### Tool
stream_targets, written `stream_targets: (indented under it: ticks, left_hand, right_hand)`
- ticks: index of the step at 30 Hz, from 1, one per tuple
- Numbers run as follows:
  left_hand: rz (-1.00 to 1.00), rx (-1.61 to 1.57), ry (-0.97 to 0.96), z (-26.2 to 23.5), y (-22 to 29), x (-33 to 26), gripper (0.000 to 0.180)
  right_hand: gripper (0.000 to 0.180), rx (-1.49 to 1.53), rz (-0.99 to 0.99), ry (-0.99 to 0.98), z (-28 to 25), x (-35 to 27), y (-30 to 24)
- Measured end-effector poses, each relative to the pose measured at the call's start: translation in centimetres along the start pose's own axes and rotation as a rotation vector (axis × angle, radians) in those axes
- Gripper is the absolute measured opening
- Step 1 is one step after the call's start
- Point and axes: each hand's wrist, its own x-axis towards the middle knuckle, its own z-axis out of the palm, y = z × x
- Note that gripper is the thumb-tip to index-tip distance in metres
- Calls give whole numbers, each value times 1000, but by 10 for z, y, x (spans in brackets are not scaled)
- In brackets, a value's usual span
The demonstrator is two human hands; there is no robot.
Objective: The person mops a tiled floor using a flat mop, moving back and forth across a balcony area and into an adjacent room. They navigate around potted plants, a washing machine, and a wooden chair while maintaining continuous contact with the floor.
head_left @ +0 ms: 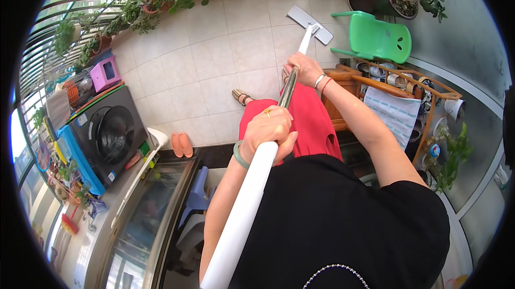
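Flat mop looks light, stiff, maybe slick; best held two-handed along pole. Left hand, right hand both wrapped round it.

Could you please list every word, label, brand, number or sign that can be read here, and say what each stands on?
None can be read.
Washing machine: pale stickers on its front, too small and blurred to read.
White cloth: bluish-green marks, too small to tell whether they are lettering.
Mop: no lettering can be made out on it.
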Motion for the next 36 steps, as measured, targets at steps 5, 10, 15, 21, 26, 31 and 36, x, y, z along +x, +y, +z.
stream_targets:
  ticks: [5,10,15,21,26,31,36]
  left_hand:
    - [-76,-56,-91,-13,-1,-43,39]
    - [-115,-102,-167,-58,26,-86,38]
    - [-141,-70,-141,-114,51,-116,38]
    - [-262,62,-135,-158,116,-160,37]
    - [-384,219,-62,-185,180,-167,34]
    - [-427,307,-163,-180,179,-148,35]
    - [-311,198,-257,-148,163,-136,38]
  right_hand:
    - [14,55,-45,186,53,-16,5]
    - [19,194,-20,303,110,-41,-48]
    - [19,280,-119,326,157,-25,-102]
    - [13,368,-293,298,222,-13,-178]
    - [23,529,-303,187,265,-3,-272]
    - [27,403,-365,-138,243,14,-282]
    - [27,232,-292,-266,189,-9,-246]
